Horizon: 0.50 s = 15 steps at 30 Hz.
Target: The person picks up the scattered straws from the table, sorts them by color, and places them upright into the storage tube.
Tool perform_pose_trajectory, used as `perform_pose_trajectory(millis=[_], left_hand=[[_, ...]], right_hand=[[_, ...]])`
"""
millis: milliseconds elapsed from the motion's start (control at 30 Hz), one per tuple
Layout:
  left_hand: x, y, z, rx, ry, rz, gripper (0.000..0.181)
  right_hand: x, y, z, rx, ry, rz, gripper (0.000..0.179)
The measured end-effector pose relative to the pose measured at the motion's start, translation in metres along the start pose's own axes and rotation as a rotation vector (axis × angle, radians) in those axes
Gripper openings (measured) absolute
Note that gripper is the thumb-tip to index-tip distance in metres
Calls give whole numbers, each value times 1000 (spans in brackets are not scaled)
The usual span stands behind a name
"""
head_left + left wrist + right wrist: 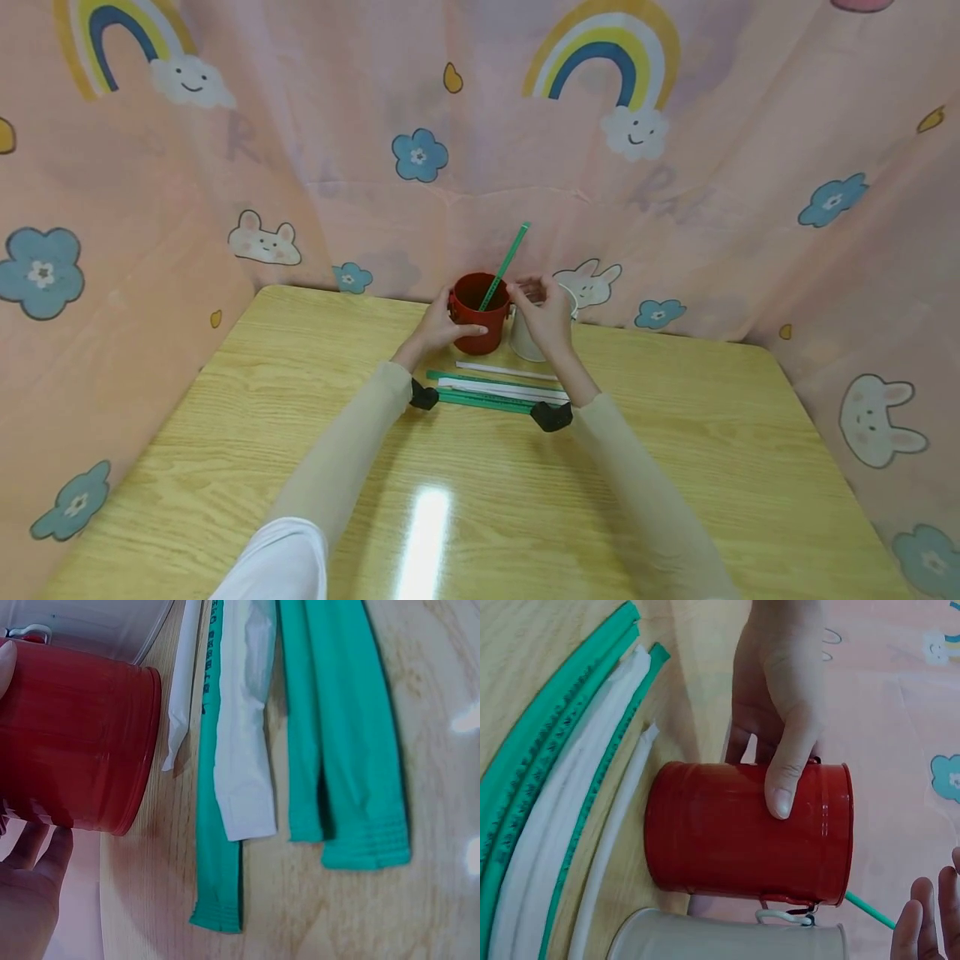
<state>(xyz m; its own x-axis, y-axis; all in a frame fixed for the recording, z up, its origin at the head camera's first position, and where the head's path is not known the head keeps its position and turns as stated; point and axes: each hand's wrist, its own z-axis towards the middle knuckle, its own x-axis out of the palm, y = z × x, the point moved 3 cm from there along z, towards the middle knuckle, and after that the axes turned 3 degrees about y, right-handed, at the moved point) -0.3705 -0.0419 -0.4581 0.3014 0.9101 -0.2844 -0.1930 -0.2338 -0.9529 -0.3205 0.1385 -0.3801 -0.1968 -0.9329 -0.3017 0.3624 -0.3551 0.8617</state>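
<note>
My left hand (437,327) grips a small red metal bucket (480,332) from its left side, thumb across the front and fingers round behind. A green paper-wrapped straw (514,254) stands in the bucket, leaning right and rising well above the rim. Right beside it is a white bucket (527,340), partly covered by my right hand (546,317). That hand hovers by the red rim, fingers loosely bent with nothing seen between them. In the right wrist view its fingers (930,919) are apart from the straw. The bucket's inside is mostly hidden.
Before the buckets, several green wrapped straws (360,750) and white wrapped straws (246,750) lie side by side on the wooden table (660,467). One thin white straw (498,369) lies nearest the buckets. A patterned pink curtain (337,217) hangs behind the table.
</note>
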Motion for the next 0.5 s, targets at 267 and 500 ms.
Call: perform_pose_trajectory(millis=[267,500], left_hand=[[0,-1,0,5,6,8,86],[0,0,-1,15,16,-5,87]], right_hand=[[-4,-3,-9,-42,72,-12,28],[-8,-5,-21,-50,163,-57,30]])
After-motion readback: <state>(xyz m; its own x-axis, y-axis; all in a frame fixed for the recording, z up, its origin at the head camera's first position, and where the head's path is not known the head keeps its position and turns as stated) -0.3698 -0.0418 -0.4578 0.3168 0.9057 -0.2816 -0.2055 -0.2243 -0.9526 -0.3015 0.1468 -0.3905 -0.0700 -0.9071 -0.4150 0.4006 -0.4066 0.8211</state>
